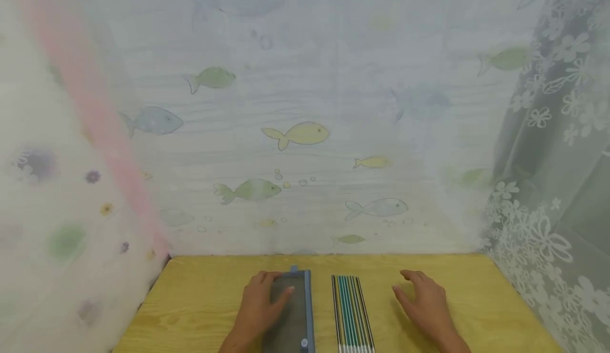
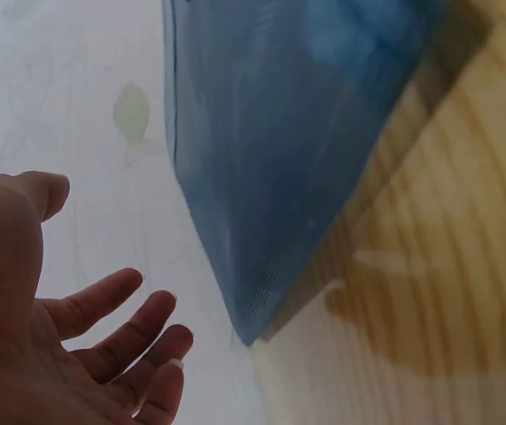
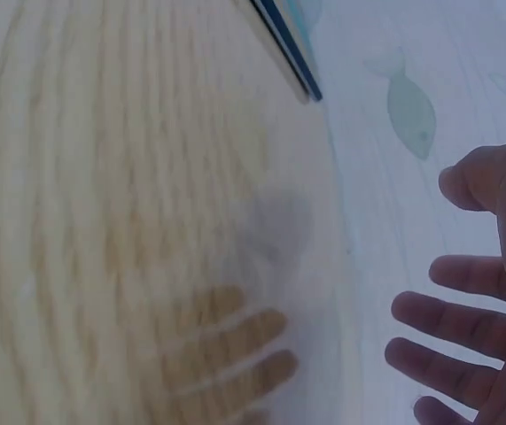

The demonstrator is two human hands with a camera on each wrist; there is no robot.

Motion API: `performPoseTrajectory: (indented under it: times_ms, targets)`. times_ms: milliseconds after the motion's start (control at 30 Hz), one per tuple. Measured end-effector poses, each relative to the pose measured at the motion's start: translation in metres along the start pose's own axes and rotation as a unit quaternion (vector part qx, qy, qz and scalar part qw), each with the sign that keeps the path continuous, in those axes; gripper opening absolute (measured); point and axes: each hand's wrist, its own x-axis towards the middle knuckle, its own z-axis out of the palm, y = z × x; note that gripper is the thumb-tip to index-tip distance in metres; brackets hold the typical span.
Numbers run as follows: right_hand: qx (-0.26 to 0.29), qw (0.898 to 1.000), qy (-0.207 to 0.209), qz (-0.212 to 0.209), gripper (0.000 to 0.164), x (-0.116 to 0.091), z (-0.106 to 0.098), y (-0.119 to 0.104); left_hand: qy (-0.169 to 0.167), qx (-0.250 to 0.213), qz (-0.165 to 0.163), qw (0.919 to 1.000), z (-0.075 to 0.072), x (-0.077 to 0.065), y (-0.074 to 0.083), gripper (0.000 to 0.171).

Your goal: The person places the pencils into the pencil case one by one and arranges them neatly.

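A grey-blue zip pouch (image 1: pixel 292 310) with a see-through dark face and a blue edge strip lies on the table, left of centre. My left hand (image 1: pixel 261 302) hovers over its left side, thumb spread from the fingers, overlapping it in the head view. From the left wrist, a gap shows between the left hand (image 2: pixel 102 310) and the pouch (image 2: pixel 279 150). Right of the pouch lies a row of several thin sticks (image 1: pixel 350 310), black and teal with pale near ends. My right hand (image 1: pixel 425 302) is held above the table to their right, fingers loosely spread, holding nothing.
The yellow wood-grain table (image 1: pixel 200 300) meets a fish-printed cloth wall (image 1: pixel 305 194) along its back edge. A flower-printed cloth (image 1: pixel 86 226) hangs at the left, and a white-flowered sheer curtain (image 1: pixel 543 226) at the right.
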Motion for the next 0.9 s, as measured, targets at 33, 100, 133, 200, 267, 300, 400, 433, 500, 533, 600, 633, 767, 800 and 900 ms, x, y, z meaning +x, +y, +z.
performPoseTrajectory:
  times_ms: [33, 100, 133, 200, 267, 300, 400, 433, 500, 533, 600, 633, 767, 800, 900]
  targets:
    - [0.003, 1.0, 0.0, -0.007, 0.038, 0.002, 0.001, -0.003, 0.002, -0.003, 0.007, 1.0, 0.002, -0.001, 0.002, 0.045]
    - [0.009, 1.0, -0.005, -0.019, 0.037, 0.006, 0.002, -0.007, 0.009, -0.005, 0.019, 0.9998, 0.004, -0.002, 0.007, 0.043]
    - [0.009, 1.0, -0.008, -0.025, 0.037, 0.008, 0.003, -0.01, 0.014, -0.005, 0.024, 0.9996, 0.005, -0.002, 0.009, 0.042]
    - [0.008, 0.999, -0.011, -0.039, 0.036, 0.011, 0.004, -0.013, 0.017, -0.005, 0.029, 0.9994, 0.007, -0.001, 0.013, 0.041]
    - [0.008, 0.999, -0.015, -0.047, 0.035, 0.013, 0.005, -0.015, 0.012, -0.002, 0.024, 0.9996, 0.009, -0.002, 0.017, 0.042]
    - [0.009, 0.999, -0.018, -0.05, 0.034, 0.013, 0.006, -0.016, 0.006, -0.004, 0.015, 0.9999, 0.01, -0.003, 0.018, 0.042]
    - [0.017, 0.998, -0.043, -0.044, 0.034, 0.013, 0.007, -0.018, -0.006, -0.014, -0.001, 0.9999, 0.012, -0.006, 0.021, 0.043]
    - [0.021, 0.998, -0.054, -0.035, 0.034, 0.014, 0.008, -0.02, -0.009, -0.02, -0.006, 0.9997, 0.012, -0.006, 0.022, 0.044]
    - [0.028, 0.996, -0.078, -0.02, 0.034, 0.016, 0.011, -0.023, -0.021, -0.029, -0.015, 0.9992, 0.013, -0.006, 0.023, 0.047]
    - [0.031, 0.995, -0.09, -0.011, 0.033, 0.016, 0.012, -0.025, -0.028, -0.031, -0.019, 0.9989, 0.014, -0.006, 0.024, 0.05]
    - [0.035, 0.993, -0.111, 0.002, 0.032, 0.017, 0.017, -0.028, -0.048, -0.03, -0.029, 0.998, 0.016, -0.008, 0.025, 0.055]
    - [0.038, 0.992, -0.118, 0.005, 0.031, 0.018, 0.018, -0.029, -0.056, -0.025, -0.031, 0.9976, 0.018, -0.009, 0.026, 0.058]
    - [0.068, 0.989, -0.134, 0.007, 0.027, 0.018, 0.025, -0.034, -0.066, -0.002, -0.031, 0.9973, 0.022, -0.011, 0.031, 0.065]
    - [0.074, 0.988, -0.136, 0.006, 0.026, 0.017, 0.026, -0.035, -0.064, 0.004, -0.029, 0.9975, 0.023, -0.012, 0.033, 0.066]
    - [0.083, 0.986, -0.146, 0.009, 0.022, 0.015, 0.03, -0.037, -0.059, 0.02, -0.024, 0.9978, 0.025, -0.013, 0.038, 0.069]
